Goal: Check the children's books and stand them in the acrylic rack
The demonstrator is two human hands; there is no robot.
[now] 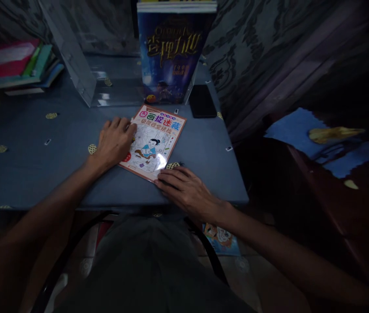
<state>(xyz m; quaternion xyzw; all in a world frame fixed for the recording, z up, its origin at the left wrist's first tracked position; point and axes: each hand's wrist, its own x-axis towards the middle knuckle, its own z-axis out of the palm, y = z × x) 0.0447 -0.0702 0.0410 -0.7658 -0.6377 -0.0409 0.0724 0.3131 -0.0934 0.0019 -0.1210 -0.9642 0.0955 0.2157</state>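
A thin picture-puzzle book (153,150) with an orange border and colourful Chinese title lies tilted on the blue tablecloth. Its cover shows a seated figure in blue. Bent fingers of my left hand (115,141) close over the book's left edge, fingertips on the cover. At its lower right corner is my right hand (186,189), fingers together and pressed on the corner. Both thumbs are largely hidden. Just behind the book, a thick dark-blue book (173,56) with gold lettering stands upright in a clear acrylic holder (85,84).
A black phone (202,101) lies right of the holder. Several books and folders (11,63) are stacked at the far left. The table's (34,174) front and right edges are close. Another booklet (222,240) is below the table, and a blue cloth (292,134) lies at right.
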